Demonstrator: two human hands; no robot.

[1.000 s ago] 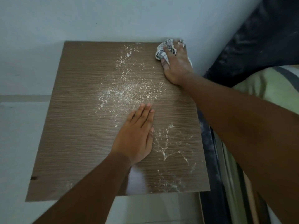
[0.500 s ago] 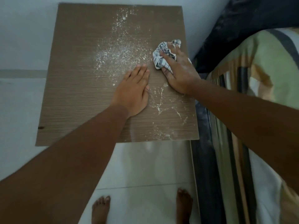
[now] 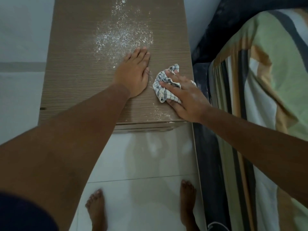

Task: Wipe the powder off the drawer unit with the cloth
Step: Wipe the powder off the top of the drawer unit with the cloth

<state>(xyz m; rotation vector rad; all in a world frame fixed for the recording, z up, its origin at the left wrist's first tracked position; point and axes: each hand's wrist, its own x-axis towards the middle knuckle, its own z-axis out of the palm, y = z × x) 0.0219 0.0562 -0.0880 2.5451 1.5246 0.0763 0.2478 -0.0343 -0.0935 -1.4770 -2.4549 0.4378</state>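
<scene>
The brown wood-grain top of the drawer unit (image 3: 76, 67) fills the upper middle. White powder (image 3: 123, 35) is scattered over its far middle, with a thin trail (image 3: 160, 112) near the front right corner. My left hand (image 3: 135, 72) lies flat, palm down, on the top just in front of the powder. A crumpled white checked cloth (image 3: 162, 84) lies near the right edge. My right hand (image 3: 186, 97) presses down on the cloth with spread, fairly straight fingers, part of it bunched under the palm.
A bed with a striped green, white and orange cover (image 3: 260, 90) stands close along the right side of the unit. A white wall (image 3: 25, 30) is behind and to the left. My bare feet (image 3: 96, 209) stand on the white tiled floor in front.
My right hand has dragged the cloth from the far right corner toward the front right edge, clearing powder along that side. The view has tilted downward. My left hand stays flat on the top.
</scene>
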